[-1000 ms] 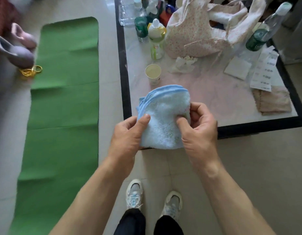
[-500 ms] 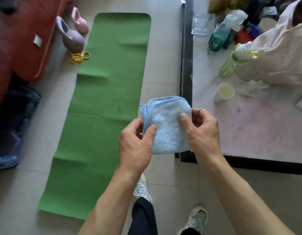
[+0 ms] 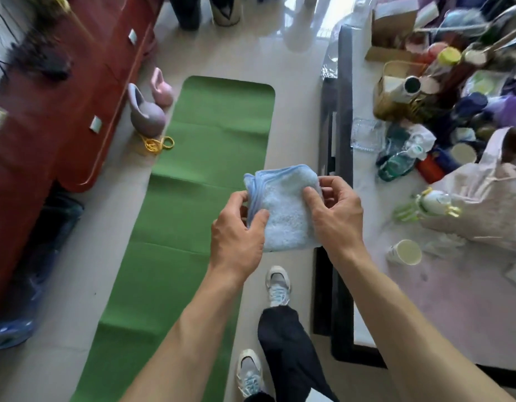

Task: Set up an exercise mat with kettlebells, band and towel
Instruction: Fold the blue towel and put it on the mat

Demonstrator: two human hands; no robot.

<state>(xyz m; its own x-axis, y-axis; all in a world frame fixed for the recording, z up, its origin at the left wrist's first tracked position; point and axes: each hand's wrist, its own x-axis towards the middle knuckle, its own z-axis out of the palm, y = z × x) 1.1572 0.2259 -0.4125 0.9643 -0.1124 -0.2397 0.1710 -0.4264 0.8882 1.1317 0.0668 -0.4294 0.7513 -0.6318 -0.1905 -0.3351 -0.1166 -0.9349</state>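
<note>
While the left hand (image 3: 236,236) and right hand (image 3: 335,219) grip the folded blue towel (image 3: 285,219) by its sides, fingers (image 3: 310,198) curled round it, it hangs over the right edge of the exercise mat (image 3: 204,175). Two kettlebells (image 3: 145,114) and, seemingly, a yellow band (image 3: 158,143) sit at its far left.

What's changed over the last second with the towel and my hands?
The folded light blue towel has moved left from the black-rimmed table toward the green mat. Left hand and right hand still pinch it; grey kettlebell, pink kettlebell and yellow band stay beside the mat.
</note>
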